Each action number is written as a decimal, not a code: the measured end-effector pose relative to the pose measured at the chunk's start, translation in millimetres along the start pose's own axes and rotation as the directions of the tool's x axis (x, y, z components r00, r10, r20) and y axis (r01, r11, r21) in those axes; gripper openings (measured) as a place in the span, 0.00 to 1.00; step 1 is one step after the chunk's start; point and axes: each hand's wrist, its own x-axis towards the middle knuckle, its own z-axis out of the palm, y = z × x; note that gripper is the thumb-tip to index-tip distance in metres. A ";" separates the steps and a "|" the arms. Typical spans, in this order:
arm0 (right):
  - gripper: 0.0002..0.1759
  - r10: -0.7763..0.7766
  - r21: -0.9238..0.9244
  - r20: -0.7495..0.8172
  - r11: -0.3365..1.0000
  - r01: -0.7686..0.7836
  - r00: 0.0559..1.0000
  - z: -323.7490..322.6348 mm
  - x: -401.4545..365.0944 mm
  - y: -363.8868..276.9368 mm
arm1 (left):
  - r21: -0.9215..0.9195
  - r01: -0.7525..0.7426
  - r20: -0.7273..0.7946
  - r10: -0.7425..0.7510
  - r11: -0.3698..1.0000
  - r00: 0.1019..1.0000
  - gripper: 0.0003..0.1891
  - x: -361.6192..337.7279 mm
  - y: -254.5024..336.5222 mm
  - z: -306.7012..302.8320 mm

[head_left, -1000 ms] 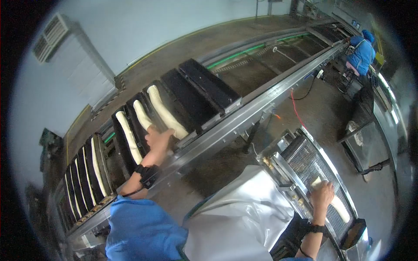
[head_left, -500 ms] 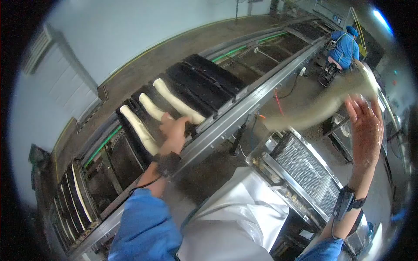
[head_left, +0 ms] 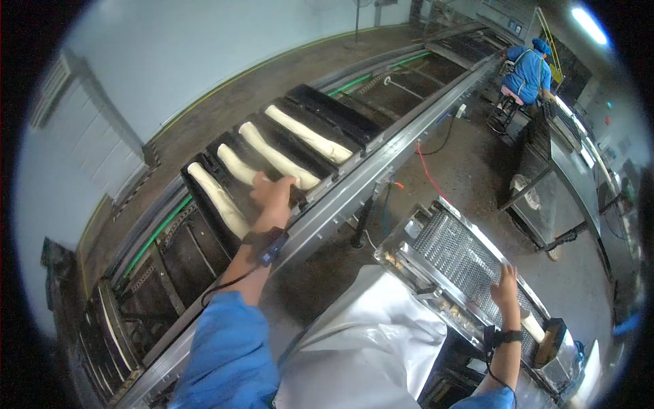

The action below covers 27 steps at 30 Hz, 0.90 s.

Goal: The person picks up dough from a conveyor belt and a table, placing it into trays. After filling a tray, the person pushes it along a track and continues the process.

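Four pale dough strips lie in black trays (head_left: 310, 94) on the rail line. My left hand (head_left: 272, 198) reaches over the trays, fingers bent and spread. It touches the lower end of the short dough strip (head_left: 235, 163), beside the long dough strip (head_left: 278, 155). Outer strips are the left dough strip (head_left: 216, 198) and the right dough strip (head_left: 308, 133). Over the small mesh conveyor (head_left: 453, 249) is my right hand (head_left: 505, 290), fingers raised. Just below it a dough piece (head_left: 533, 328) emerges at the conveyor's lower end; contact with the hand is unclear.
A metal rail (head_left: 402, 146) runs diagonally beside the trays. More trays (head_left: 112, 327) holding thin pale strips stand at lower left. A person in blue (head_left: 528, 73) works at the far right, near a metal table (head_left: 572, 184). A red cable (head_left: 428, 170) hangs by the rail.
A fourth dough strip now lies in a tray to the right; the blurred strip in the air is gone. My right hand has dropped to the mesh conveyor. My left hand has barely moved.
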 end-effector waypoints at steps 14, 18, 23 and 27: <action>0.21 0.267 -0.415 -0.287 0.831 -0.370 0.920 22.9 -106.9 118.2 | 0.113 -0.014 -0.061 0.021 0.994 0.998 0.42 -20.1 12.6 0.2; 0.19 0.224 0.197 -0.287 0.965 -0.171 0.931 -37.5 -57.5 106.7 | 0.051 0.010 -0.030 -0.009 0.999 1.000 0.42 -27.7 20.6 -2.6; 0.19 0.203 0.807 -0.393 0.544 0.230 0.897 -203.1 -16.5 7.7 | 0.049 -0.006 -0.004 0.006 0.999 1.000 0.42 -20.2 12.3 -1.7; 0.31 -0.085 0.862 -0.503 0.026 0.506 0.860 -287.2 19.9 -111.8 | 0.044 -0.029 -0.044 0.031 0.999 0.999 0.41 -21.3 13.2 -3.1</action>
